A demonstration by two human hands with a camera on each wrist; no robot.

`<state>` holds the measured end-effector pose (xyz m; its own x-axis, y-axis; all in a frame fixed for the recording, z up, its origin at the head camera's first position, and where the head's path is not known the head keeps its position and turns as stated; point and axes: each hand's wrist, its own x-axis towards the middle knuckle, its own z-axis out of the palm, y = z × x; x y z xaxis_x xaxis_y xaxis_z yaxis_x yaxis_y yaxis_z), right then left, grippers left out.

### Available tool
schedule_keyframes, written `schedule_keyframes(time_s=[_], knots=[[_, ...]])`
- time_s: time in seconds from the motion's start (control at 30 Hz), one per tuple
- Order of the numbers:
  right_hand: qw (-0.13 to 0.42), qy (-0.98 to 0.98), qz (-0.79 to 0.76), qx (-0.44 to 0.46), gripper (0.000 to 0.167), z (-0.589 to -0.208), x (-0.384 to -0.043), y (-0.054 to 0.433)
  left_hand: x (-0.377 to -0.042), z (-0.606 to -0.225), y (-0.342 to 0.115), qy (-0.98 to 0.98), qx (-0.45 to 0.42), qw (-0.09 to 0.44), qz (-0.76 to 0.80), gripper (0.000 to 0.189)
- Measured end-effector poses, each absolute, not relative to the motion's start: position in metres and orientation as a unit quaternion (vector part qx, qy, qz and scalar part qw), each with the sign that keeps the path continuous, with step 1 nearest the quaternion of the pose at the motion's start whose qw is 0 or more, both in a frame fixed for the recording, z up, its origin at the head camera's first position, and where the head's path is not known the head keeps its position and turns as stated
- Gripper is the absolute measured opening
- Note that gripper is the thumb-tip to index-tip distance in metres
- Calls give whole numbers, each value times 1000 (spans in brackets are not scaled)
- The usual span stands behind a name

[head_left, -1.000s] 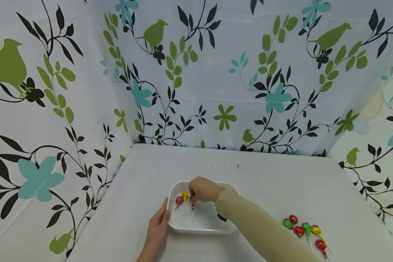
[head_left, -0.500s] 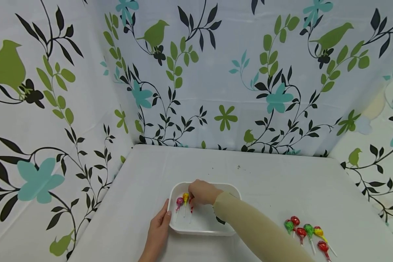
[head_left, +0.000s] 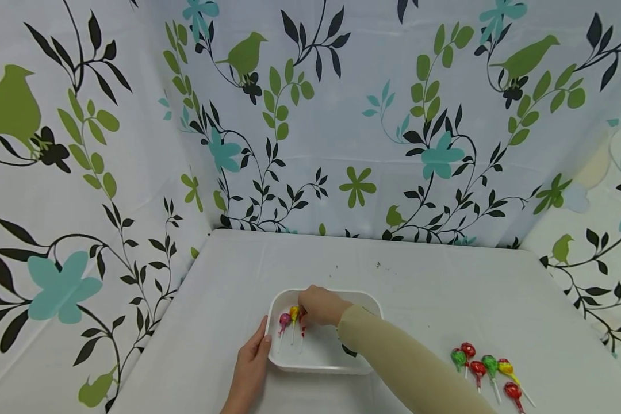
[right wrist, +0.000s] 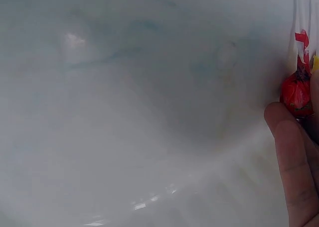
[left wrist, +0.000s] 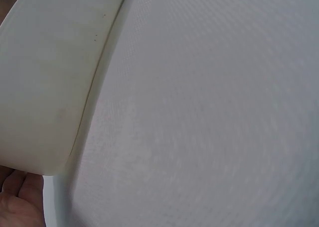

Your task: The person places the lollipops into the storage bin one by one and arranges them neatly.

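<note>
The left hand (head_left: pixel 249 360) lays extended fingers against the white tray (head_left: pixel 325 352). Inside, beside the yellow lollipop (head_left: pixel 294 312), the right hand (head_left: pixel 322 305) pinches a red lollipop (right wrist: pixel 296 95), apparently at the placing step; the next move likely calls for a clean release.

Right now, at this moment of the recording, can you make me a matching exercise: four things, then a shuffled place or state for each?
1. Left hand
2. Right hand
3. Pink lollipop
4. Lollipop cluster

A. On the table, right of the tray
B. Holding a red lollipop
C. Touching the tray's left side
D. Leftmost lollipop inside the tray

Pairs: 1-C, 2-B, 3-D, 4-A
</note>
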<state>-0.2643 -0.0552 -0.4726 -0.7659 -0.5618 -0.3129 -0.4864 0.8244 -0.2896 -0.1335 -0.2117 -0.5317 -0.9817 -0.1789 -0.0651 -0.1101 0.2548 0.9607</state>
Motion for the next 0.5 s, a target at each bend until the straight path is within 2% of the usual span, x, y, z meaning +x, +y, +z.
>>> schedule_keyframes(time_s=[0.5], knots=[[198,932,-110,-283,19,-469,-260,-54,-132,-532,-213,-792,83,29,-604,49]])
